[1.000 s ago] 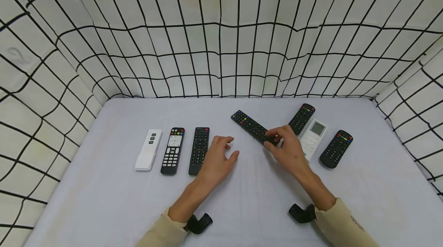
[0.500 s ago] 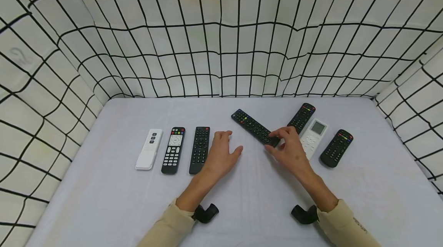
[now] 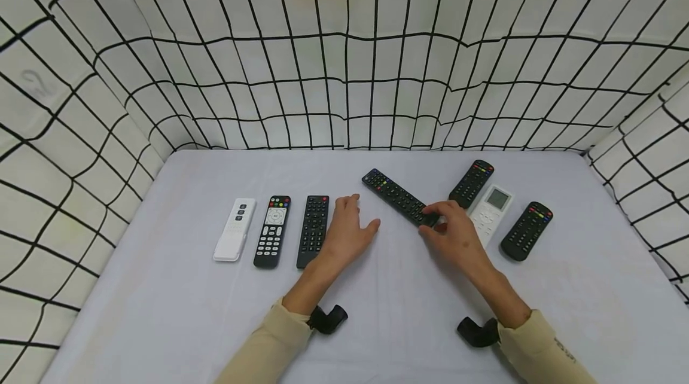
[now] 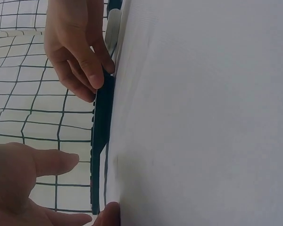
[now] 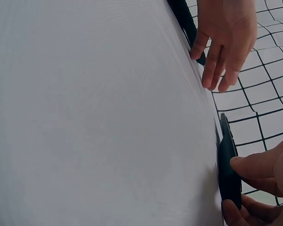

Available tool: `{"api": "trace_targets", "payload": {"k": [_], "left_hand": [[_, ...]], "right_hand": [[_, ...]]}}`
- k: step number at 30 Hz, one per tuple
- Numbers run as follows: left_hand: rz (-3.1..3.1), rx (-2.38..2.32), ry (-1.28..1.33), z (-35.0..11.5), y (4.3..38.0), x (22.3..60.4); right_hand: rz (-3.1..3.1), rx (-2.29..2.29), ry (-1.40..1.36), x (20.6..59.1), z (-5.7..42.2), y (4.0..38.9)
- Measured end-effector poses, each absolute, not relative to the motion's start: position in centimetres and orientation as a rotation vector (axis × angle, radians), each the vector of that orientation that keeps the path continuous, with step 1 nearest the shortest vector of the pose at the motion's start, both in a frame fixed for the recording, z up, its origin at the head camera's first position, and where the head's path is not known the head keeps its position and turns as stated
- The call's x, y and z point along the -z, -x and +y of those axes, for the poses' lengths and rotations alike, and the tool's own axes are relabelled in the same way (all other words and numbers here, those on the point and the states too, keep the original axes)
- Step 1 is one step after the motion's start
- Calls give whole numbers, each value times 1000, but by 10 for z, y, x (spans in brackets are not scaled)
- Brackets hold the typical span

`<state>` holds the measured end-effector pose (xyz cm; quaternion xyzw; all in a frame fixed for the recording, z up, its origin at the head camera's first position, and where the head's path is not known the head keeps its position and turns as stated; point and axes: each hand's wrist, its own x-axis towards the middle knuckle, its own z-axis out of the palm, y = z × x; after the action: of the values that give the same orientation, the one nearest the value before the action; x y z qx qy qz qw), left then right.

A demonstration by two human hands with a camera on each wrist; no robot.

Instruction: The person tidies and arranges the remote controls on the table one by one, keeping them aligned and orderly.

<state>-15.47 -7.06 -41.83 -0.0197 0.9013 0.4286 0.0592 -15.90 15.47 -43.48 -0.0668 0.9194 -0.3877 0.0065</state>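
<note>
Where the white table [image 3: 387, 324] is being met at its back edge by a black-gridded wall [image 3: 344, 55], the surface is being bounded, and at left and right it is being hemmed in by the same grid. White cloth is being shown between the hands and along the near side. By the right hand [image 3: 456, 235], the near end of a long black remote [image 3: 398, 197] is being pinched between thumb and fingers; the remote is being held right of centre, slanted, its far end pointing back and left, short of the back edge. Whether the gripped end is being lifted cannot be told. By the left hand [image 3: 348, 234], nothing is being gripped; its thumb is being spread from the fingers, and a red-buttoned black remote [image 3: 312, 222] is being partly overlapped, contact being unclear. Farther left, a black-and-white remote [image 3: 272, 231] and a plain white remote [image 3: 232, 234] are being lined up side by side. On the right, a screened white remote [image 3: 491, 212] is being partly covered by the right hand and flanked by a rear black remote [image 3: 473, 180] and a rightmost black remote [image 3: 526, 231].
</note>
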Motion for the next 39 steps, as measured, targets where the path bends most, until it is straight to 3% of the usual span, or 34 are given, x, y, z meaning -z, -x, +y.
{"api": "trace_targets", "payload": {"k": [39], "left_hand": [[2688,-1350,105,-73,168,424]], "right_hand": [[2824,1223,387,434,168,159]]}}
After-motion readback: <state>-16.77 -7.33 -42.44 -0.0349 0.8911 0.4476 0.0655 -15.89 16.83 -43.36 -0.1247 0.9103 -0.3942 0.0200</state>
